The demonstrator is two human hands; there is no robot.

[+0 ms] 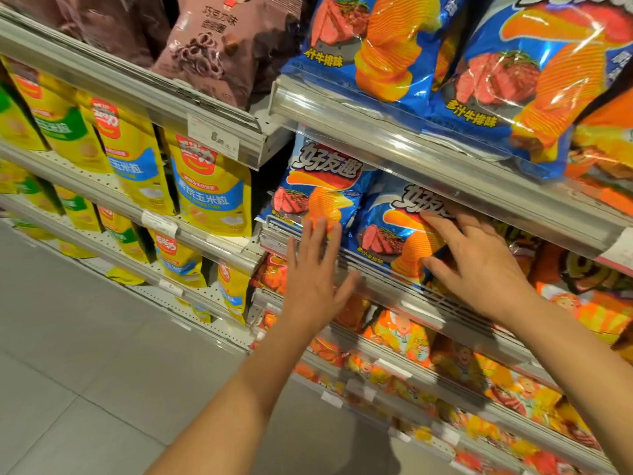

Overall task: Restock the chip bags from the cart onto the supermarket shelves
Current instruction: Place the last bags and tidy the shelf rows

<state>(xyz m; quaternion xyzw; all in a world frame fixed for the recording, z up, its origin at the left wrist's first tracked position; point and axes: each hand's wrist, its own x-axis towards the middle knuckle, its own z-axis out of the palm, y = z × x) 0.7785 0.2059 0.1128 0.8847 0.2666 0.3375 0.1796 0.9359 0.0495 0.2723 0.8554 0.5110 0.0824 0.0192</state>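
Observation:
Two blue chip bags with steak pictures stand side by side on the middle shelf (pixel 394 286). My left hand (pixel 315 275) is spread flat, its fingertips touching the lower part of the left blue bag (pixel 318 186). Fingers apart, my right hand (pixel 479 262) rests on the front of the right blue bag (pixel 394 231), thumb at its lower edge. Neither hand grips a bag. More of the same blue bags (pixel 513 80) fill the shelf above. The cart is out of view.
Yellow corn snack bags (pixel 212 193) fill the shelves to the left, brown bags (pixel 219 39) stand at top left. Orange bags (pixel 404 334) line the lower shelves. Clear price rails front each shelf. Grey tiled floor (pixel 85 371) lies at lower left.

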